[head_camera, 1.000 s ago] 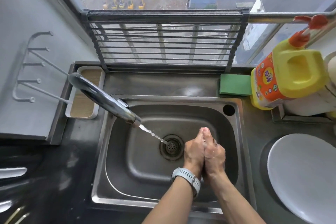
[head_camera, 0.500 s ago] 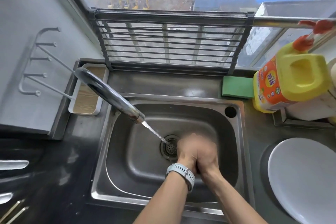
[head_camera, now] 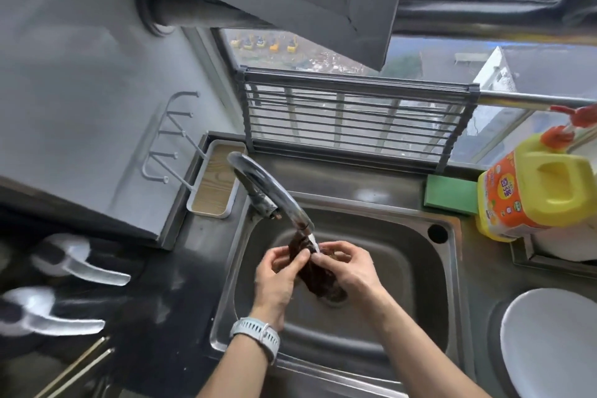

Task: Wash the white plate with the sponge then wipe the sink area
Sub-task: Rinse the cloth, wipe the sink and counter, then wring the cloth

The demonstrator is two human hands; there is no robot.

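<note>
Over the steel sink point(head_camera: 450, 294), my left hand point(head_camera: 274, 278) and my right hand point(head_camera: 353, 268) both pinch a dark brown cloth point(head_camera: 318, 283) right under the faucet point(head_camera: 271, 192). Water runs from the spout onto the cloth, whose lower end hangs over the drain. A green sponge point(head_camera: 450, 194) lies on the back ledge of the sink, at the right. The white plate point(head_camera: 555, 346) rests on the dark counter at the right edge, apart from both hands.
A yellow and orange detergent bottle point(head_camera: 533, 194) stands beside the sponge. A rolled-up drying rack point(head_camera: 349, 119) leans at the window behind the sink. A small wood-lined tray point(head_camera: 213, 181) sits at the back left. White-handled utensils point(head_camera: 64, 320) lie on the left counter.
Earlier my bare hands rubbed together over the drain. Now they are nearer the spout and hold a dark cloth in the water. The camera has tilted up.
</note>
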